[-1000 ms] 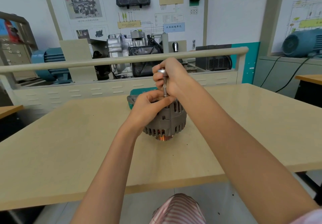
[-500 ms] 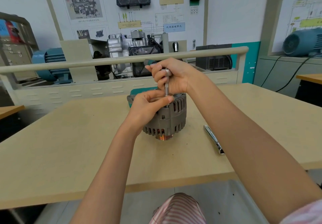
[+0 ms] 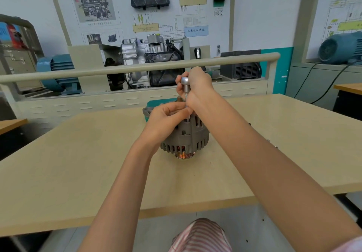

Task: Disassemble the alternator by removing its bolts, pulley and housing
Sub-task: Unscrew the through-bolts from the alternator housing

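Observation:
A grey alternator [image 3: 188, 138] stands pulley-down on the beige table [image 3: 78, 163], its copper-coloured pulley [image 3: 184, 155] showing underneath. A silver socket driver [image 3: 185, 87] stands upright on top of the housing. My right hand [image 3: 197, 87] grips the driver's upper shaft and head. My left hand [image 3: 166, 118] lies over the alternator's top, its fingertips pinching the driver's lower shaft. The bolt under the driver is hidden by my fingers.
A teal block [image 3: 158, 102] lies behind the alternator. A rail [image 3: 117, 69] runs along the table's far edge, with an engine display [image 3: 152, 63] and blue motors [image 3: 56, 71] beyond. A second desk [image 3: 348, 89] stands at the right. Small dark bits [image 3: 268, 140] dot the table on the right.
My right hand has shifted its hold on the driver, turning round the shaft. The silver tool that lay on the table to the right half a second ago is now hidden behind my right forearm.

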Tool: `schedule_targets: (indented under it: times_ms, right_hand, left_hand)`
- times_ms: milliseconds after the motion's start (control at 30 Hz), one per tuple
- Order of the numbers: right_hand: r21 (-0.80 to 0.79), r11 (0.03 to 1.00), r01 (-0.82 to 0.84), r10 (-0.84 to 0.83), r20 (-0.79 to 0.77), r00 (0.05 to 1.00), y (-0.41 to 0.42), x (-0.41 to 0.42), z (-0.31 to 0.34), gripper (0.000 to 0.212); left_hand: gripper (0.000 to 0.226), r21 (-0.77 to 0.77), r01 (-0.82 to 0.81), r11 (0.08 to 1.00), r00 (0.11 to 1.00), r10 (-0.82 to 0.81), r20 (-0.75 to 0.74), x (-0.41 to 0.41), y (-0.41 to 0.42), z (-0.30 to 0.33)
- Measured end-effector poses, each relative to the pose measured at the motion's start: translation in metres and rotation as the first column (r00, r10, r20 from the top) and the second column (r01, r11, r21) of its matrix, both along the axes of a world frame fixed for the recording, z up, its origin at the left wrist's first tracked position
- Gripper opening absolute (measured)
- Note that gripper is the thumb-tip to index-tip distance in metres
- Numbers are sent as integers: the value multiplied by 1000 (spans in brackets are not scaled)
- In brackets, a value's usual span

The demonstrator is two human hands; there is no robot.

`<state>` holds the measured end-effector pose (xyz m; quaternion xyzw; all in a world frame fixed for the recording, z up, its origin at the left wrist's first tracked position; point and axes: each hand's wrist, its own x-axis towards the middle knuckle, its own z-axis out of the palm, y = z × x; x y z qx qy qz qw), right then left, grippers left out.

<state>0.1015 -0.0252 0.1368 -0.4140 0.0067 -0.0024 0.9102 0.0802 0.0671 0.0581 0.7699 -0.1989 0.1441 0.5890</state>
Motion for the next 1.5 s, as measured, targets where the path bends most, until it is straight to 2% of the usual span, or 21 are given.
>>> schedule_targets:
  times_ms: [133,267,333,433,500,567,600,667,733,800,933,1033,1133,1267,1367,1433,1500]
  right_hand:
    - [-102,959,-263,262,-24,965,-7,7,4,26]
    - [-268,783,-562,566,-69,821,-18,11,8,22]
    - [-272,739,-617,622,-77,779,-20,13,7,26]
    - [-177,732,-658,659,-61,749,-21,14,5,27]
    - [-117,768,-630,630,-34,775,-23,11,3,25]
    - [-68,847,-527,527,-13,849,-21,7,3,19]
    - [-44,902,-429,430,-3,903,-18,4,2,19]
    - [-20,993,-120,121,38,992,-8,-2,-2,21]
    - [21,979,205,-206,86,975,4,-5,-9,19]
    - [67,945,320,-326,108,939,10,-5,-13,22]
    - [-33,985,169,-167,58,984,8,-5,-6,24]
    - [-170,983,-72,80,36,996,0,-3,0,20]
    - [-220,912,-347,353,-12,936,-10,1,6,22]
    - [-241,835,-495,504,-28,863,-16,5,6,18]
    - [-182,899,-399,404,-10,915,-12,3,5,20]
    - [-143,981,-129,136,39,990,-2,0,0,21]
    - [-97,978,185,-175,110,978,9,-1,-8,21]
  left_hand:
    - [15,4,26,1000,999,-26,-31,-1,3,3]
    - [11,6,32,999,999,-32,-38,0,5,3]
    - [9,-8,31,999,999,-31,-41,-1,4,3]
    - [7,-28,-3,1000,999,2,-44,1,2,2]
    - [9,-40,-12,999,999,10,-45,2,0,2]
    - [11,-42,-16,999,999,14,-44,2,0,1]
    - [10,-43,-18,999,999,17,-44,2,0,1]
    - [6,-45,-26,999,999,25,-35,2,-1,0]
    - [12,-37,-46,998,999,45,-10,2,-1,0]
    - [17,-28,-64,998,998,64,11,1,-1,-1]
    - [14,-41,-44,998,999,43,-11,0,0,0]
    - [12,-30,22,999,999,-23,-24,-2,3,2]
    - [13,-14,35,999,999,-36,-35,-3,6,3]
    - [5,-55,25,998,998,-28,-48,0,5,2]
    - [4,-74,16,997,1000,-18,-26,3,4,1]
    - [8,-85,15,996,1000,-17,-21,3,3,1]
    - [11,-67,-2,998,1000,2,-9,3,3,0]
